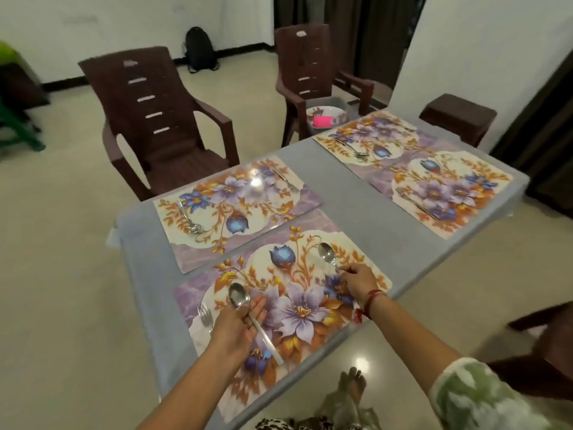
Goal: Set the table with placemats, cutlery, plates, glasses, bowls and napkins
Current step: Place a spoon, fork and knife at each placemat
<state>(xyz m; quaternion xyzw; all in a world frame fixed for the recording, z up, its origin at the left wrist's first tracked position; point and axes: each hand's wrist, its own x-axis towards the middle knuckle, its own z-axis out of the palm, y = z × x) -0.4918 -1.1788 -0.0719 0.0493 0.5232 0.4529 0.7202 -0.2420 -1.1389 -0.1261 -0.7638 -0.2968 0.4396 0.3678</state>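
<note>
Fingers [259,305] — two spoons [238,294], maybe three forks [415,203]

The person wears a loose sleeve [474,398] with green and white blotches on the right arm, and a red thread band [373,301] around the right wrist. Pale green patterned trousers [338,408] end above a bare foot [352,380].

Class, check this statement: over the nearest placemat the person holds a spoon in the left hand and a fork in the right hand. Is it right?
Not quite. The head view shows the right hand pinching a spoon, not a fork. The rest stands: the left hand holds the other spoon, both over the nearest placemat.
</note>
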